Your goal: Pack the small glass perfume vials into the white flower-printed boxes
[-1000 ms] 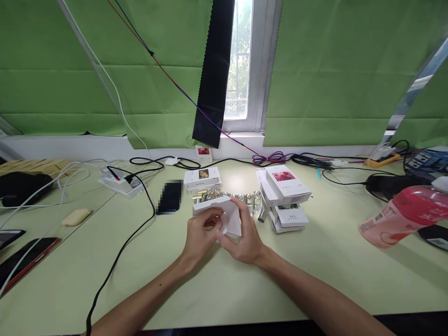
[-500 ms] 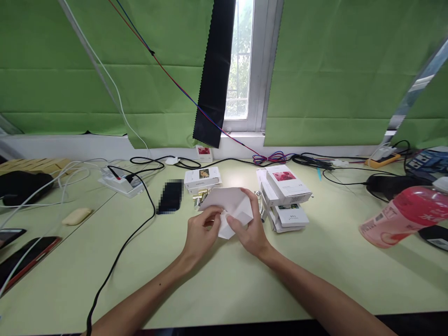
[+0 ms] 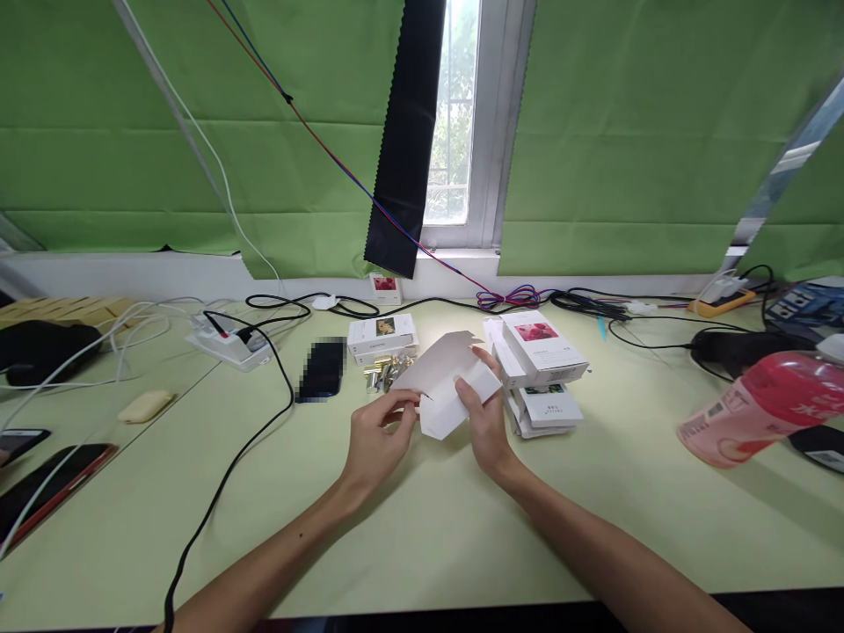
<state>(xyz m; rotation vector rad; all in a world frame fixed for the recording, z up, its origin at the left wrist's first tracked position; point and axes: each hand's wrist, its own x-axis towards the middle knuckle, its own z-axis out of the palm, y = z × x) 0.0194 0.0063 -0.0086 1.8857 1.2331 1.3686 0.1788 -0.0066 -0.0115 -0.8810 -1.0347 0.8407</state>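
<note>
Both my hands hold a small white cardboard box [image 3: 443, 387] just above the pale green table [image 3: 422, 519], its end flaps loose and sticking up. My left hand [image 3: 381, 440] pinches the box's left lower edge with closed fingers. My right hand [image 3: 486, 411] grips its right side, thumb on top. Behind the box lie several small gold and glass bottles [image 3: 386, 373]. A stack of white printed boxes [image 3: 539, 369] stands just right of my right hand. Another white box [image 3: 381, 336] lies behind the bottles.
A black phone [image 3: 321, 369] lies left of the bottles. A black cable [image 3: 224, 475] crosses the table from a white power strip [image 3: 228, 345]. A pink bottle [image 3: 758, 404] lies tipped at the right. More phones [image 3: 40, 483], cables and a black pouch sit at the left edge.
The white box has been turned and lifted from flat to tilted, its flaps opening upward. My right hand moved up and right along it; the left hand stayed pinching the lower edge.
</note>
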